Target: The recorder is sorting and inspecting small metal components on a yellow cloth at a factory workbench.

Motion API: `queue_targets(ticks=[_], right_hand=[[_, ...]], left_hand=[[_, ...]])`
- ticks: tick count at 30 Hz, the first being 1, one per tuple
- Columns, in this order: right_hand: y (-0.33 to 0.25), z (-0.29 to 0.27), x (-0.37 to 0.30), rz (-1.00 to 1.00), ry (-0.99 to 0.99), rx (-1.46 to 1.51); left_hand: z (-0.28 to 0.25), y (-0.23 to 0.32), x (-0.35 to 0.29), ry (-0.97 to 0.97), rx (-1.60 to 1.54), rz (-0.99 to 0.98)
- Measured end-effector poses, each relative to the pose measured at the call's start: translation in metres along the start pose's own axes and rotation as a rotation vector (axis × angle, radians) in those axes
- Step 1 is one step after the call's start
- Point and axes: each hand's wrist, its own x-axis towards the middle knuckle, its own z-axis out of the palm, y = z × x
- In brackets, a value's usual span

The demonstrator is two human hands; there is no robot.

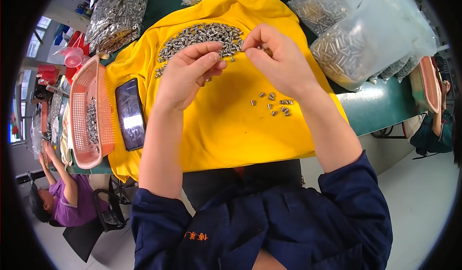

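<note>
Both of my hands are raised over a yellow cloth [231, 140], in front of a pile of small silver metal cylinders [197, 35]. My left hand [190, 72] has its thumb and forefinger pinched together, and a glint of metal shows among its curled fingers. Just to the right, a small gap away, my right hand [279, 60] is closed, with thumb and forefinger together. Bits of small metal parts show inside its curled fingers. Several loose cylinders [284, 110] lie scattered on the cloth below my right hand. How many pieces each hand holds is hidden.
A phone [130, 116] lies on the cloth's left side, beside a pink basket [103, 130] with metal parts inside. Bags of metal parts stand at the back left [118, 17] and right [344, 48]. A person in purple [77, 200] sits at left; another is at far right.
</note>
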Motion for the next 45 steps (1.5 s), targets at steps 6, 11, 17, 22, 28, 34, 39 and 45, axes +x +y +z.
queue_targets(ticks=[6,11,17,22,28,34,39,45], right_hand=[[0.000,0.009,-0.002,0.007,-0.037,0.057],[-0.002,0.011,-0.002,-0.003,-0.070,0.066],[-0.007,0.010,-0.003,0.045,-0.094,0.078],[-0.008,0.010,-0.004,0.037,-0.087,0.031],[-0.003,0.013,-0.006,-0.118,-0.062,-0.245],[-0.001,0.019,-0.006,-0.139,-0.008,-0.411],[-0.002,0.016,-0.005,-0.038,-0.078,-0.400],[0.003,0.017,-0.006,-0.081,-0.013,-0.298]], left_hand=[[0.000,-0.015,0.002,-0.082,-0.364,-0.111],[0.002,-0.015,0.000,-0.174,-0.347,-0.076],[0.003,-0.017,0.000,-0.173,-0.305,-0.056],[0.003,-0.018,0.000,-0.185,-0.341,-0.052],[0.004,-0.017,0.000,-0.182,-0.284,-0.013],[0.008,-0.009,-0.003,-0.120,-0.041,0.089],[0.006,-0.006,-0.002,-0.079,0.114,0.038],[0.004,-0.013,-0.001,-0.111,0.030,0.062]])
